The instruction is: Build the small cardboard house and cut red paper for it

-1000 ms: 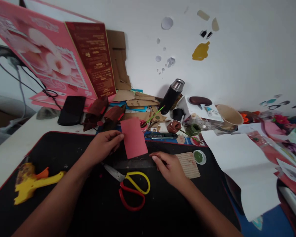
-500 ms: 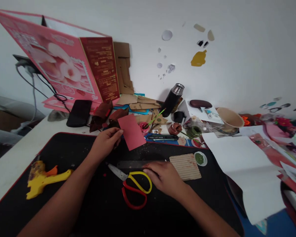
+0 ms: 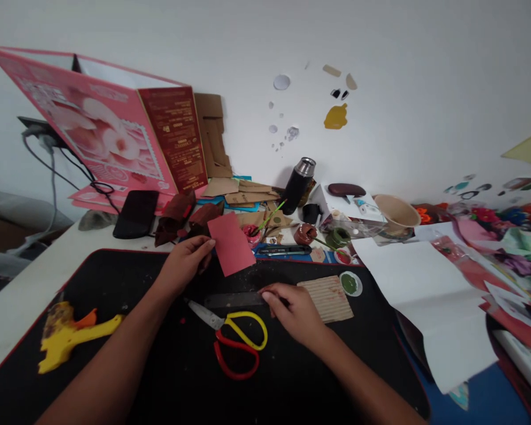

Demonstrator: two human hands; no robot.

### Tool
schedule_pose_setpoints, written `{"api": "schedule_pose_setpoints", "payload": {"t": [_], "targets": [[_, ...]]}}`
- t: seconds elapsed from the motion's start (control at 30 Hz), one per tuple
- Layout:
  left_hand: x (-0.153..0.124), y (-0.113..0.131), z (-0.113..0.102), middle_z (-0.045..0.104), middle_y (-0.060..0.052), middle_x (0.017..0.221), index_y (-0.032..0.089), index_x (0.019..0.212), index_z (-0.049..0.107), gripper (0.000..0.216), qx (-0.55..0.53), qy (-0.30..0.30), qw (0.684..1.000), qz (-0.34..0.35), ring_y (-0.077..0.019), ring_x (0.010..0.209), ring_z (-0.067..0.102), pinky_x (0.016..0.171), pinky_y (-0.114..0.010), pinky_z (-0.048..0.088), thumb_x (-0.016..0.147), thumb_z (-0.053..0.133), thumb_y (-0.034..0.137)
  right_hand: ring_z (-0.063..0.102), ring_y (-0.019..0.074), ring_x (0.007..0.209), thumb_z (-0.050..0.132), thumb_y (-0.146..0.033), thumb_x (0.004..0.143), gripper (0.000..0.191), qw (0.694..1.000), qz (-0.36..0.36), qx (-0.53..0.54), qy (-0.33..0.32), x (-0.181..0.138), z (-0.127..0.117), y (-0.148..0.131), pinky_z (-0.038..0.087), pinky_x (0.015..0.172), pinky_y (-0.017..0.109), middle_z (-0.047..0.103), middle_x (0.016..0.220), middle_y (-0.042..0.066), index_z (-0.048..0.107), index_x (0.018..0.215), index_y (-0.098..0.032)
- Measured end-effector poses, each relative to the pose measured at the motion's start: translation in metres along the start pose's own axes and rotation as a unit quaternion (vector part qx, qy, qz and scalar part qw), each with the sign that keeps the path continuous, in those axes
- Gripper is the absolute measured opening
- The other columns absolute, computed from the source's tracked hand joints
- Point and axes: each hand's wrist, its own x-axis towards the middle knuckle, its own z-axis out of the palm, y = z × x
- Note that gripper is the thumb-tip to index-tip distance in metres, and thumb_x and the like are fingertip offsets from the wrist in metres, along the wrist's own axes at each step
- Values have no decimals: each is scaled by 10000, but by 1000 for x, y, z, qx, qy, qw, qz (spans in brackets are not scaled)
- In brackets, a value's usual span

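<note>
My left hand (image 3: 186, 258) pinches the left edge of a red-pink paper rectangle (image 3: 232, 245) between thumb and fingers, holding it tilted at the back of the black mat (image 3: 159, 378). My right hand (image 3: 294, 310) has its thumb and fingertips closed on the right end of a dark, flat ruler-like strip (image 3: 234, 299). Just in front of the strip lie scissors (image 3: 223, 323) with one yellow and one red handle, blades pointing left. Corrugated cardboard (image 3: 326, 298) lies beyond my right hand, next to a small lid of green paint (image 3: 350, 284).
A yellow glue gun (image 3: 64, 336) lies on the mat's left side. Behind the mat are a phone (image 3: 135, 214), a black flask (image 3: 298, 186), paint jars (image 3: 337, 238) and a utility knife (image 3: 284, 250). White paper (image 3: 425, 289) covers the right side. A large pink box (image 3: 110, 130) stands at back left.
The camera view has shifted slightly, so the scene sits a little lower and further left. Both hands keep their holds on the paper and the strip.
</note>
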Motion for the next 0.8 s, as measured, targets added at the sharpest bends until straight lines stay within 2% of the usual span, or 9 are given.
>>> {"api": "schedule_pose_setpoints", "payload": {"t": [0.27, 0.43, 0.63, 0.8], "targets": [[-5, 4, 3, 481, 68, 526, 206, 741, 546, 427, 13, -62, 998, 12, -102, 456, 413, 464, -233, 308, 871, 634, 604, 548, 117, 521, 578, -536, 992, 421, 983, 99, 148, 48, 15, 5, 6, 407, 493, 215, 622, 619, -18, 752, 1077, -162], [-5, 0, 8, 465, 68, 512, 206, 713, 545, 471, 30, -87, 996, 12, -101, 452, 397, 457, -229, 301, 875, 616, 642, 432, 84, 428, 616, -610, 938, 485, 964, 129, 225, 59, 22, 9, 10, 319, 412, 198, 575, 576, -44, 718, 1047, -149], [-4, -6, 10, 462, 72, 506, 202, 760, 590, 463, 25, -94, 995, 14, -100, 443, 389, 452, -229, 295, 868, 625, 651, 416, 76, 406, 640, -620, 907, 466, 958, 134, 247, 60, 25, 10, 7, 304, 392, 194, 570, 555, -48, 680, 925, -156], [-5, -5, 12, 466, 69, 502, 203, 760, 604, 458, 16, -101, 995, 11, -104, 443, 394, 454, -230, 299, 864, 637, 648, 411, 77, 405, 648, -604, 898, 443, 959, 140, 239, 57, 26, 11, 9, 301, 395, 200, 573, 560, -49, 666, 901, -162]]}}
